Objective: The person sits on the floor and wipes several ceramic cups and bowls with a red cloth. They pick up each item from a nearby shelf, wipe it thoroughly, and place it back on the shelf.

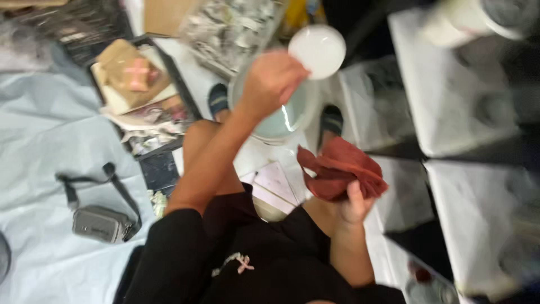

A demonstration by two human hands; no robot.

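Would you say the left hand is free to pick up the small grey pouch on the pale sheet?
Probably not yet: the left hand is raised, holding a white round lid, and the grey pouch lies well off to its side.

Left hand (270, 81): motion-blurred — its fingers merge, and their grip on the white bowl (318, 50) cannot be made out.
Bucket (278, 115): rim partly hidden behind that hand and forearm.
Red cloth (340, 169): lower folds hidden inside the right hand (354, 205).
White boards (450, 84): smeared — surface marks unreadable.
Jar (430, 287): cut off by the bottom edge.
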